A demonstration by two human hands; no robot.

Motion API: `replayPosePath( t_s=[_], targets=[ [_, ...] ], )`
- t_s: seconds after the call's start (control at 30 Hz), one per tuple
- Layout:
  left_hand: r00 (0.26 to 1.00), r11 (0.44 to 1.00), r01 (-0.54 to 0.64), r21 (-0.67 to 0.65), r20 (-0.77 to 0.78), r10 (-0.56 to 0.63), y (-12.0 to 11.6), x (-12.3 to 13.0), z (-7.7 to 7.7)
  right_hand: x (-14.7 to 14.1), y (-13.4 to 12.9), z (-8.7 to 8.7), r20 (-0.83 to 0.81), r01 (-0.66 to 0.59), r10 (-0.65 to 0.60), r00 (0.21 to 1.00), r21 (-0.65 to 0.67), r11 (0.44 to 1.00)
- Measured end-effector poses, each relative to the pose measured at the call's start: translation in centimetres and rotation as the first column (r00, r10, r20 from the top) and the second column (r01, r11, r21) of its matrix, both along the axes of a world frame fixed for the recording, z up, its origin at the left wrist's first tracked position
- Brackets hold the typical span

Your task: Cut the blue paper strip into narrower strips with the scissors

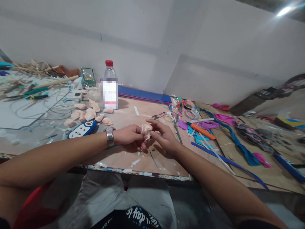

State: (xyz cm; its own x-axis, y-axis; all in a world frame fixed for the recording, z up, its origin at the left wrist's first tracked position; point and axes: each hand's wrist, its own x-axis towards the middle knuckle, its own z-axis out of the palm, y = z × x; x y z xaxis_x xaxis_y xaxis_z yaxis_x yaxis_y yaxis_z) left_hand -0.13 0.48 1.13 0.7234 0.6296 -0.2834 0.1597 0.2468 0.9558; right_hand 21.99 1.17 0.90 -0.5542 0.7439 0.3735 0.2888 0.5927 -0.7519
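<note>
Over the table (128, 111), a crumpled peach piece (146, 129) is pinched by the left hand (130, 135); it is touched by the curled right hand (165, 137), grip unclear. Similar pieces (91, 113) are heaped left; a power strip (82, 129) is partly hidden by the left forearm (59, 154).

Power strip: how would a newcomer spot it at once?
On the table, find the bottle. Nearer the camera, beyond the left forearm, lies the power strip. Its blue rim and white, slotted face set it apart from the peach pieces.
</note>
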Motion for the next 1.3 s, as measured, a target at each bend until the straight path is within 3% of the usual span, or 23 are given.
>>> replayPosePath(
  t_s=[0.13,0.23,0.4,0.5,0.57,0.83,0.97,1.17,1.3],
  targets=[
    [0.993,0.989,0.01,0.15,-0.117,0.008,-0.4,0.1,0.2,-0.5,0.0,-0.1,0.006,0.111,-0.11,0.994,-0.041,0.993],
    [0.984,0.939,-0.048,0.34,-0.146,0.103,-0.7,0.0,0.5,-0.6,0.1,0.0,-0.003,0.129,-0.129,0.992,-0.02,0.991],
    [0.942,0.744,-0.184,0.642,-0.1,0.319,-0.8,-0.4,0.9,-0.6,0.2,0.2,-0.033,0.151,-0.151,0.988,-0.008,0.989],
    [0.938,0.615,-0.214,0.759,-0.016,0.346,-0.8,-0.5,0.7,-0.8,0.2,0.1,-0.122,0.147,-0.157,0.98,-0.086,0.985],
    [0.941,0.582,-0.254,0.773,0.06,0.333,-0.7,-0.4,0.4,-0.9,0.2,0.0,-0.156,0.13,-0.148,0.977,-0.12,0.984],
    [0.943,0.546,-0.299,0.783,0.154,0.296,-0.3,-0.4,0.4,-0.8,0.5,-0.3,-0.16,0.124,-0.137,0.978,-0.09,0.988],
    [0.941,0.599,-0.324,0.732,0.182,0.286,-0.3,-0.4,0.3,-0.7,0.6,-0.5,-0.163,0.102,-0.112,0.98,-0.068,0.992],
    [0.918,0.737,-0.394,0.549,0.265,0.294,0.1,-0.1,-0.3,-0.7,0.4,-0.5,-0.157,0.069,-0.075,0.985,-0.044,0.997],
    [0.909,0.778,-0.407,0.479,0.299,0.291,0.2,0.1,-0.4,-0.7,0.2,-0.2,-0.16,0.056,-0.062,0.985,-0.042,0.998]
  ],
)
